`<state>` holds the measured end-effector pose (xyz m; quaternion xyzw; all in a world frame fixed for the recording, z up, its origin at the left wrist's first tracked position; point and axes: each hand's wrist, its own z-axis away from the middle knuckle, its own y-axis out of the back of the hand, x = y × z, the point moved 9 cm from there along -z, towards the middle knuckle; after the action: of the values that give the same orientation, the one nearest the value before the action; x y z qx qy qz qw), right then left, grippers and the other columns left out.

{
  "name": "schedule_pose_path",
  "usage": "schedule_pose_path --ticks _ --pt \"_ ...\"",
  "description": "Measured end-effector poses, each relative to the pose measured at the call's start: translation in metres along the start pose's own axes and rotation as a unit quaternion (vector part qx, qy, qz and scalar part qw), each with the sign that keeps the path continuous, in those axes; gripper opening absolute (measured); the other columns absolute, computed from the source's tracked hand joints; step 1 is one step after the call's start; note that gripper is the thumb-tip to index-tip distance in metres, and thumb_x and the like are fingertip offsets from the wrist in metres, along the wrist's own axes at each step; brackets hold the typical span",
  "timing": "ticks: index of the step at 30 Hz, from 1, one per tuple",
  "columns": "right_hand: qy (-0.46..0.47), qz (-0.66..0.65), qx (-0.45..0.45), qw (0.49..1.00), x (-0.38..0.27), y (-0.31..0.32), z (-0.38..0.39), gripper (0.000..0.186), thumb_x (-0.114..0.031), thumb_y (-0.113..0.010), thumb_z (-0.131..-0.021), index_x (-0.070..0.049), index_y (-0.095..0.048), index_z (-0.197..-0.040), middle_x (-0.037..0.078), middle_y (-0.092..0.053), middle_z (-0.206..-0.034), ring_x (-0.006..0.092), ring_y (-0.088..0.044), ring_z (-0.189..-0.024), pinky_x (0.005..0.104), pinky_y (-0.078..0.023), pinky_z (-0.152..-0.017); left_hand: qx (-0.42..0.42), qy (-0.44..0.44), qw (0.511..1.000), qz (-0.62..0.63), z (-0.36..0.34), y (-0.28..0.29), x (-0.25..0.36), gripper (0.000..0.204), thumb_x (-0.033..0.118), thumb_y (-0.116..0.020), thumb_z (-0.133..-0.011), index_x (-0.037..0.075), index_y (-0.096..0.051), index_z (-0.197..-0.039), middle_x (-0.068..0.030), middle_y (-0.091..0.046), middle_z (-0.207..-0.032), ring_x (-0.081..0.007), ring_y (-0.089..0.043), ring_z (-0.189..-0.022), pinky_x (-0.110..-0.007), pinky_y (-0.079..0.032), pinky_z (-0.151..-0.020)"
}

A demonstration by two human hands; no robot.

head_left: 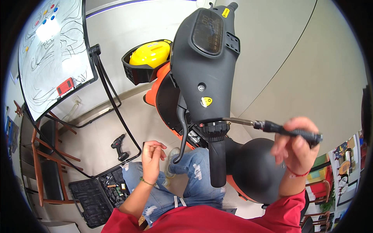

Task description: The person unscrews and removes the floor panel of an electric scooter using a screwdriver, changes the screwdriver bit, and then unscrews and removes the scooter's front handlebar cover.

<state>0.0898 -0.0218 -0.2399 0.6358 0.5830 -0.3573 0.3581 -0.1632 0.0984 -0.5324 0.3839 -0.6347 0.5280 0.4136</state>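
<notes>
My right hand [296, 144] is closed around the black handle of a screwdriver [268, 126]. The metal shaft points left, and its tip meets the scooter's dark grey handlebar cover [204, 85] just above the ribbed collar [216, 131] of the black handlebar grip [217, 163]. Whether the tip sits in a screw or a seam cannot be made out. Left of the black brake lever [182, 130], my left hand [152, 155] hovers over my knee, touching nothing on the scooter. Its fingers are curled in toward the thumb; anything between them is hidden.
A yellow helmet [150, 54] sits in the black basket [142, 73] ahead. On the floor at left lie a cordless drill [119, 147] and an opened tool case [91, 202]. A whiteboard [54, 54] on a black stand [112, 97] rises there. The black round part [258, 169] is close below my right hand.
</notes>
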Motion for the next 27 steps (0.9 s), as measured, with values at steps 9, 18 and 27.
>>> schedule_pose_path --ticks 9,18,27 --pt "-0.07 0.242 -0.033 0.967 -0.006 -0.054 -0.092 0.027 -0.019 -0.053 -0.093 0.005 -0.064 -0.101 0.01 -0.067 -0.072 0.01 -0.059 -0.057 0.0208 -0.04 -0.048 -0.088 -0.003 0.852 -0.517 0.032 0.139 -0.169 0.015 0.016 -0.058 -0.086 0.007 -0.058 -0.099 -0.0127 -0.065 -0.09 -0.0292 -0.065 -0.077 -0.039 -0.052 -0.068" --pt "-0.116 0.301 -0.049 0.945 -0.004 -0.068 -0.105 0.027 -0.022 -0.055 -0.093 0.003 -0.065 -0.097 0.008 -0.066 -0.069 0.0095 -0.06 -0.056 0.0209 -0.041 -0.048 -0.193 -0.017 0.786 -0.586 0.043 0.108 -0.171 0.013 0.019 -0.058 -0.084 0.01 -0.06 -0.093 -0.0077 -0.066 -0.083 -0.0278 -0.065 -0.077 -0.04 -0.052 -0.066" --pt "-0.121 0.309 -0.035 0.943 -0.004 -0.07 -0.114 0.028 -0.023 -0.054 -0.093 0.002 -0.064 -0.094 0.008 -0.066 -0.068 0.01 -0.06 -0.054 0.0211 -0.042 -0.047 -0.193 -0.035 0.789 -0.582 0.048 0.108 -0.167 0.013 0.02 -0.058 -0.084 0.01 -0.059 -0.092 -0.0097 -0.066 -0.083 -0.0289 -0.065 -0.075 -0.041 -0.052 -0.066"
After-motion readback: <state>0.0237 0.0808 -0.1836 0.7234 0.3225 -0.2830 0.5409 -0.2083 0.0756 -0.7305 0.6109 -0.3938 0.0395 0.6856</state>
